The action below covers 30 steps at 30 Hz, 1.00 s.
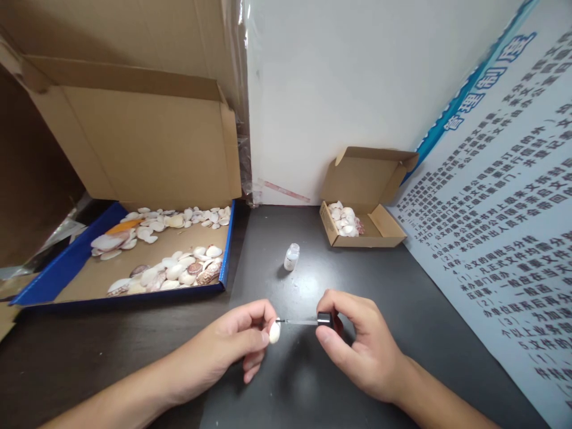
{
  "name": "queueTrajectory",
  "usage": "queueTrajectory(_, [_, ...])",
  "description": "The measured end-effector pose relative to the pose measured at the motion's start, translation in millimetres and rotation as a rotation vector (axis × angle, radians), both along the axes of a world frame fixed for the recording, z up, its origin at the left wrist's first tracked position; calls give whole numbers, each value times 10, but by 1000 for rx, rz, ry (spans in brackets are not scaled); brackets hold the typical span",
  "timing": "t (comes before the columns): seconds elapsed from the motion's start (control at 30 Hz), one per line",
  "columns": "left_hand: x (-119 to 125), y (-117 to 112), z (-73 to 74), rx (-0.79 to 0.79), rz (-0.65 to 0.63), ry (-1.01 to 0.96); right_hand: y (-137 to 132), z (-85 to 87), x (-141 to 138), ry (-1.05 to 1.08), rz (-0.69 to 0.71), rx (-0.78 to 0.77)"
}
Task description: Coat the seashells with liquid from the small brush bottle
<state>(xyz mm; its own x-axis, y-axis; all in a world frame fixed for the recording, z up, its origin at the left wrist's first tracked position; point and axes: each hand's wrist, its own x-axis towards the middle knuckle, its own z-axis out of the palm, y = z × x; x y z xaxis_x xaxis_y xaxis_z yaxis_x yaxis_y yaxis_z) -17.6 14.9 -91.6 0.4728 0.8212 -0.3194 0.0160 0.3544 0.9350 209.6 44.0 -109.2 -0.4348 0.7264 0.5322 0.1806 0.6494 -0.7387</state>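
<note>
Between thumb and fingers, my left hand (pixel 243 336) pinches a small white seashell (pixel 274 332) above the dark table. My right hand (pixel 364 339) grips the black cap of a brush applicator (pixel 325 320). Its thin clear stem points left, and the dark brush tip meets the upper edge of the shell. Beyond both hands a small clear bottle (pixel 292 257) with a white label stands upright without a cap. How much liquid is inside cannot be made out.
A blue-edged cardboard box (pixel 84 293) at the left holds many seashells in two groups. At the back right, a small open cardboard box (pixel 370 241) has white shells in its left part. A white wall panel (pixel 286 107) and a printed poster (pixel 500 196) bound the table (pixel 268 393).
</note>
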Motion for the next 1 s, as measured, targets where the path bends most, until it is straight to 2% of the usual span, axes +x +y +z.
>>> queueTrajectory(0.13, [12, 2, 5, -4, 8, -2, -4, 0, -7, -22, 38, -2])
queueTrajectory(0.3, [-2, 1, -21, -6, 10, -16, 3, -1, -20, -23, -18, -23])
queueTrajectory(0.63, [3, 1, -13, 6, 4, 21, -9, 1, -16, -11, 59, -3])
queueTrajectory(0.87, [4, 9, 22, 37, -25, 68, 12, -3, -18, -14, -49, -5])
queueTrajectory(1.0, [6, 6, 37, 38, -32, 70, -1, -7, -10, 3, 22, -17])
